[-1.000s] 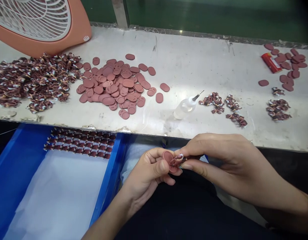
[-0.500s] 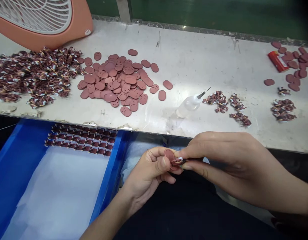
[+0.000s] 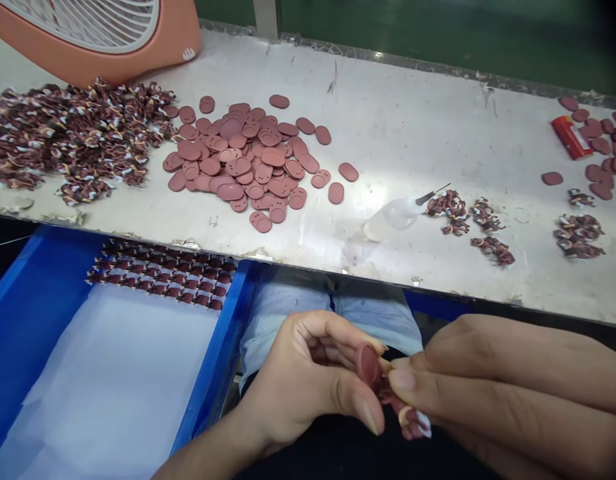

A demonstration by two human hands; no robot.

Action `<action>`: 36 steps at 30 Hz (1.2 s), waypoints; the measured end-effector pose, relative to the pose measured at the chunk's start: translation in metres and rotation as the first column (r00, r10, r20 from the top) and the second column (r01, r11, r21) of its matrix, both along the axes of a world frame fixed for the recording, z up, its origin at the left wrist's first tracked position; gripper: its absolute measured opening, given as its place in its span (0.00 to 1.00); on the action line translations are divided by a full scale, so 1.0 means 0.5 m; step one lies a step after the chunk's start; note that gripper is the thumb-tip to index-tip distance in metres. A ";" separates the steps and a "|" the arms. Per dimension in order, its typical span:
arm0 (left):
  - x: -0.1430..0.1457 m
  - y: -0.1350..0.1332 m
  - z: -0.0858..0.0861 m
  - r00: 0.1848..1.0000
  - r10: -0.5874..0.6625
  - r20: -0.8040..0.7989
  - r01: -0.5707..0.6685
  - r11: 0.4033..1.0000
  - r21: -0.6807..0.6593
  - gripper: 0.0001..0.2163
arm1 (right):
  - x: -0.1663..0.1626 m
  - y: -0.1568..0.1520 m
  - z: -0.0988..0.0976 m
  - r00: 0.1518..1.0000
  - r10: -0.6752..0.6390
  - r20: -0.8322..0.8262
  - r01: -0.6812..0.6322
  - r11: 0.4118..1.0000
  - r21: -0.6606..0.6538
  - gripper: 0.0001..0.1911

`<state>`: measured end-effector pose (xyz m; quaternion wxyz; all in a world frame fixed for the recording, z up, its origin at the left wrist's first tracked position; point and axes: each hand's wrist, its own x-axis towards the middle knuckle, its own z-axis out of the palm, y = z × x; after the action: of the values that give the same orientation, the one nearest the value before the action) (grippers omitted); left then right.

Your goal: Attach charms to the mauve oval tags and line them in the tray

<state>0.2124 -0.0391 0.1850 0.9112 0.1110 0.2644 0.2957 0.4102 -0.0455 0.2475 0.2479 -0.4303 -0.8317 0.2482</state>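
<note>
My left hand (image 3: 308, 380) is curled around a small reddish-brown oval base (image 3: 369, 365), its index finger against the base and its thumb just below. Between the thumb and fingers of my right hand (image 3: 493, 387) is a small brown figurine (image 3: 413, 421) with white and yellow parts. It hangs tilted beneath the right fingertips, close against the base. The fingers hide the spot where the two pieces meet. Both hands are in front of the table edge, above my dark-clothed lap.
A pile of oval bases (image 3: 258, 160) and a heap of figurines (image 3: 73, 140) lie on the table (image 3: 413, 100). A clear needle-tipped bottle (image 3: 395, 215) lies near small figurine clusters (image 3: 581, 237). The blue drawer (image 3: 233, 287) holds rows of assembled pieces (image 3: 163, 273). An orange fan (image 3: 173, 40) stands back left.
Both hands have moved lower and slightly right. The figurine has turned and now hangs below the right fingertips, the base stands more edge-on, and my left thumb has shifted off its face.
</note>
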 end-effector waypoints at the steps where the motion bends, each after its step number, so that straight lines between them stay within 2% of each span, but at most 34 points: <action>1: 0.000 -0.001 -0.001 1.000 0.002 -0.006 -0.002 1.000 -0.002 0.10 | -0.003 0.000 -0.004 1.000 -0.004 0.005 0.004 1.000 0.010 0.11; 6: 0.006 0.007 -0.007 0.998 0.040 -0.046 -0.042 0.998 -0.041 0.13 | -0.006 0.010 -0.012 1.000 0.001 -0.009 -0.001 1.000 0.008 0.11; 10: 0.010 0.012 -0.016 0.995 0.061 -0.082 -0.065 0.997 -0.038 0.17 | 0.003 0.023 -0.008 0.998 0.031 -0.060 -0.036 0.997 -0.073 0.07; 15: 0.006 0.009 -0.030 0.994 0.056 -0.089 -0.058 0.998 -0.023 0.16 | 0.012 0.035 -0.008 0.991 0.091 -0.101 -0.107 0.982 -0.155 0.09; 26: 0.008 0.011 -0.031 0.994 0.099 -0.041 -0.100 0.995 -0.012 0.15 | 0.001 0.056 -0.002 0.990 0.103 -0.101 -0.118 0.981 -0.156 0.07; 36: 0.007 0.019 -0.020 0.989 0.111 -0.102 -0.115 0.993 -0.037 0.19 | -0.005 0.071 0.002 0.985 0.098 -0.145 -0.123 0.977 -0.174 0.06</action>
<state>0.2157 -0.0295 0.1747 0.8808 0.0910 0.3218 0.3351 0.4075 -0.0102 0.2484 0.2493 -0.3864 -0.8094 0.3653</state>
